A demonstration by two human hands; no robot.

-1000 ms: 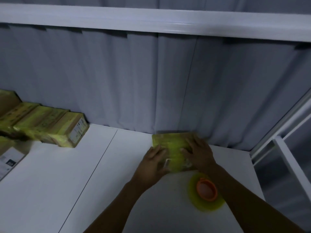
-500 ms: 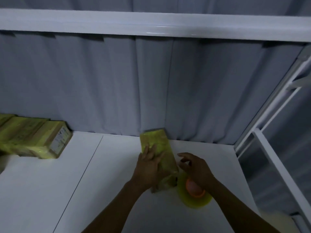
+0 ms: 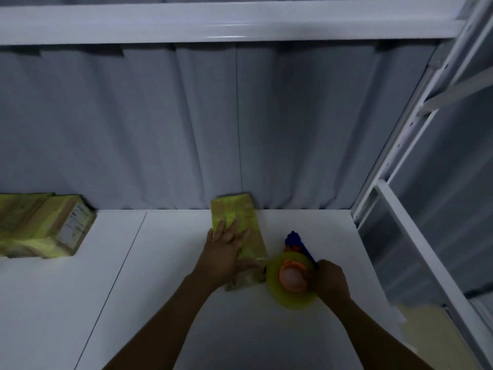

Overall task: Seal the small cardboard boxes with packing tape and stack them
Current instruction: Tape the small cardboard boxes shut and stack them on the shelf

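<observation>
Head camera shows a small cardboard box (image 3: 232,209), wrapped in yellow tape, lying lengthwise on the white table (image 3: 160,303) at the centre of the frame, its far end at the grey curtain (image 3: 160,129). The left hand (image 3: 224,252) lies flat on it, fingers straight and spread. Just right of the box's near end, the right hand (image 3: 332,280) grips a tape dispenser (image 3: 292,281) with a yellow roll, and more taped boxes (image 3: 45,225) sit at the left edge.

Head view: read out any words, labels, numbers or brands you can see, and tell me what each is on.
Label on the end of the left boxes: dark print, too blurred to read.
Box under the left hand: nothing legible.
Tape: no text seen.
Nothing can be quoted.
</observation>
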